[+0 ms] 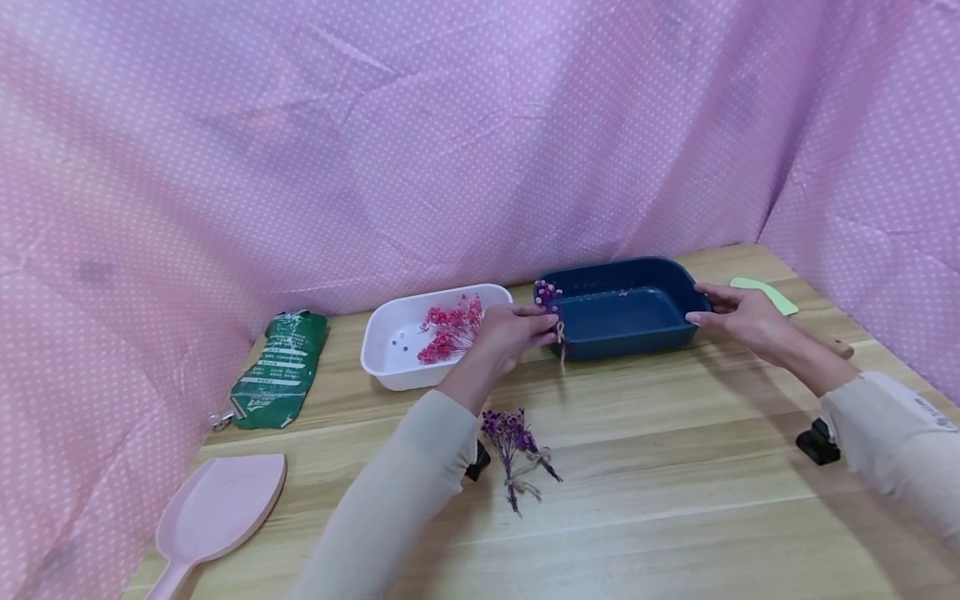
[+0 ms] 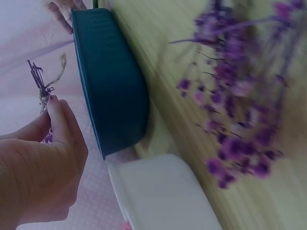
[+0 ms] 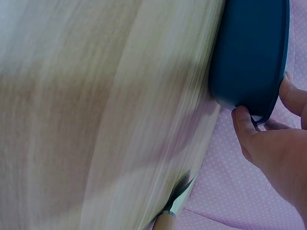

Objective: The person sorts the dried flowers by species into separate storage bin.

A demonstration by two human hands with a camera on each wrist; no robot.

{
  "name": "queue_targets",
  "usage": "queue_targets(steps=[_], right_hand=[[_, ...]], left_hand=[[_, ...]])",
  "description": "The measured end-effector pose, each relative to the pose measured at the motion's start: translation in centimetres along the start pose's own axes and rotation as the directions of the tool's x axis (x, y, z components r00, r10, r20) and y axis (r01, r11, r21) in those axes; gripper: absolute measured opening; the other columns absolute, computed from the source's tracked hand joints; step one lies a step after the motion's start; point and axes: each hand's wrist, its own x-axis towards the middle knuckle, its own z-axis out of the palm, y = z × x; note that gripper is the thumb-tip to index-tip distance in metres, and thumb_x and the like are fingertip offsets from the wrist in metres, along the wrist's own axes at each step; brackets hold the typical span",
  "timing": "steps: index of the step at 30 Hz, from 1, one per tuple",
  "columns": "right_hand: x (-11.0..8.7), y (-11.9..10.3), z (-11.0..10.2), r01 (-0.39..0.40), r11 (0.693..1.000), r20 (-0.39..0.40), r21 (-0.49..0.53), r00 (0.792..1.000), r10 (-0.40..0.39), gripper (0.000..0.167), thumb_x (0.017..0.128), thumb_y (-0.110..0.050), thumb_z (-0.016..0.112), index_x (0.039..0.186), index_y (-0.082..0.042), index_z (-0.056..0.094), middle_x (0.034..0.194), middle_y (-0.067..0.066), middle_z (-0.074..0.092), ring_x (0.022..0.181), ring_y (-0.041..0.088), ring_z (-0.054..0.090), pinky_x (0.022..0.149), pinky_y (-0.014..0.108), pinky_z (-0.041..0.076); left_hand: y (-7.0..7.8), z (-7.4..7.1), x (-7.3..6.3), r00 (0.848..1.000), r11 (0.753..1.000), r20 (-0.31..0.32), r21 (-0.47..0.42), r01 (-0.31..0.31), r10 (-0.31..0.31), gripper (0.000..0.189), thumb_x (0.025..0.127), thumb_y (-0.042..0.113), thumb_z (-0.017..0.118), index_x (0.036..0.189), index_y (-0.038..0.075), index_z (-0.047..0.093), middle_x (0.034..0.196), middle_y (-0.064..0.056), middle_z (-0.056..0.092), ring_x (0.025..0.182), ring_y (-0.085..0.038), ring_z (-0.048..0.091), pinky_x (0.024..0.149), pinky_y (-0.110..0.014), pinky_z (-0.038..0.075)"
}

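Observation:
My left hand (image 1: 506,333) pinches a small bunch of dried purple flowers (image 1: 548,293) tied with twine, its blossoms upward at the left end of a dark blue tub (image 1: 630,343). In the left wrist view, the bunch's stems and twine (image 2: 44,91) stick out past the fingertips. My right hand (image 1: 742,317) grips the tub's right end, thumb and fingers at its rim. A white tub (image 1: 401,379) with dried pink-red flowers (image 1: 453,321) stands beside the left hand, which partly hides it. Two more twine-tied purple bunches (image 1: 510,433) lie on the table below.
A green bag (image 1: 281,371) and a pink scoop (image 1: 225,500) lie at left. At right are a light green flat piece (image 1: 765,293) and a tool with a wooden handle (image 3: 165,221). Black clips (image 1: 817,442) sit near the forearms. Pink dotted cloth (image 1: 450,167) hangs behind.

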Motion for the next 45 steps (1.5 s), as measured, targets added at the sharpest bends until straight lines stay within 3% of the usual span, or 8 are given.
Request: queue_targets(steps=[5, 9, 18, 22, 28, 33, 38, 45], right_hand=[[0.0, 0.0, 0.0, 0.003, 1.000, -0.018, -0.002, 1.000, -0.003, 0.074, 0.091, -0.036, 0.067, 0.146, 0.003, 0.036, 0.142, 0.033, 0.038, 0.124, 0.039, 0.040, 0.068, 0.000, 0.039], [0.0, 0.1, 0.0, 0.003, 1.000, -0.029, -0.015, 1.000, -0.004, 0.074, 0.090, -0.037, 0.067, 0.145, 0.002, 0.037, 0.140, 0.033, 0.040, 0.121, 0.038, 0.042, 0.067, 0.001, 0.040], [0.1, -0.1, 0.0, -0.001, 1.000, -0.025, -0.008, 1.000, 0.001, 0.074, 0.090, -0.034, 0.067, 0.146, 0.003, 0.036, 0.141, 0.034, 0.039, 0.122, 0.038, 0.041, 0.068, 0.002, 0.040], [0.1, -0.4, -0.1, -0.007, 1.000, -0.019, -0.014, 1.000, 0.007, 0.074, 0.091, -0.035, 0.067, 0.146, 0.002, 0.035, 0.142, 0.033, 0.038, 0.124, 0.038, 0.040, 0.069, 0.001, 0.039], [0.1, -0.4, -0.2, -0.010, 1.000, -0.015, -0.020, 1.000, 0.010, 0.074, 0.090, -0.036, 0.067, 0.146, 0.002, 0.035, 0.141, 0.033, 0.039, 0.125, 0.039, 0.040, 0.069, 0.001, 0.039], [0.0, -0.4, -0.1, -0.024, 0.999, -0.004, -0.022, 1.000, 0.024, 0.074, 0.091, -0.035, 0.067, 0.147, 0.002, 0.034, 0.141, 0.033, 0.038, 0.124, 0.038, 0.040, 0.068, 0.002, 0.040], [0.1, -0.5, 0.1, -0.010, 1.000, -0.006, -0.024, 1.000, 0.010, 0.073, 0.091, -0.032, 0.067, 0.146, 0.003, 0.034, 0.139, 0.034, 0.040, 0.122, 0.040, 0.041, 0.067, 0.002, 0.040], [0.0, -0.4, -0.1, -0.004, 0.999, 0.006, -0.035, 1.000, 0.004, 0.073, 0.092, -0.031, 0.066, 0.146, 0.005, 0.032, 0.139, 0.037, 0.038, 0.124, 0.042, 0.040, 0.067, 0.001, 0.039]], left_hand=[[0.4, 1.3, 0.8, 0.999, 0.999, -0.040, -0.025, 0.022, -0.023, 0.018, 0.082, -0.007, 0.071, 0.099, -0.006, 0.065, 0.094, -0.017, 0.070, 0.083, -0.025, 0.071, 0.070, -0.026, 0.059], [0.4, 1.9, 1.5, 0.998, 0.998, -0.055, -0.062, 0.005, -0.009, 0.021, 0.082, -0.011, 0.068, 0.102, -0.009, 0.065, 0.101, -0.023, 0.069, 0.093, -0.031, 0.069, 0.072, -0.028, 0.059], [0.3, 2.6, 2.7, 0.981, 0.985, -0.183, -0.147, -0.093, 0.065, 0.023, 0.081, -0.013, 0.068, 0.103, -0.011, 0.064, 0.103, -0.023, 0.068, 0.093, -0.031, 0.069, 0.072, -0.029, 0.059], [0.5, 2.8, 2.7, 0.989, 0.988, -0.143, -0.144, -0.056, 0.035, 0.034, 0.085, -0.008, 0.065, 0.118, -0.011, 0.058, 0.114, -0.024, 0.064, 0.102, -0.031, 0.066, 0.084, -0.032, 0.056], [0.8, 2.5, 2.3, 0.997, 0.999, -0.069, -0.031, 0.029, -0.031, 0.050, 0.091, 0.005, 0.063, 0.137, -0.006, 0.046, 0.134, -0.021, 0.053, 0.118, -0.030, 0.058, 0.100, -0.034, 0.046], [1.1, 1.3, 1.3, 1.000, 1.000, -0.022, -0.027, -0.014, 0.013, 0.045, 0.093, 0.005, 0.061, 0.135, -0.006, 0.048, 0.134, -0.021, 0.053, 0.117, -0.031, 0.058, 0.098, -0.034, 0.049], [1.3, -1.3, -0.9, 0.997, 0.998, 0.026, -0.019, -0.067, 0.068, 0.039, 0.095, 0.005, 0.057, 0.132, -0.007, 0.050, 0.130, -0.023, 0.056, 0.118, -0.033, 0.057, 0.098, -0.037, 0.049], [0.2, -5.7, -5.1, 0.993, 1.000, 0.115, 0.014, -0.026, 0.024, 0.041, 0.098, 0.010, 0.054, 0.135, -0.006, 0.046, 0.128, -0.024, 0.055, 0.114, -0.033, 0.058, 0.097, -0.041, 0.050]])
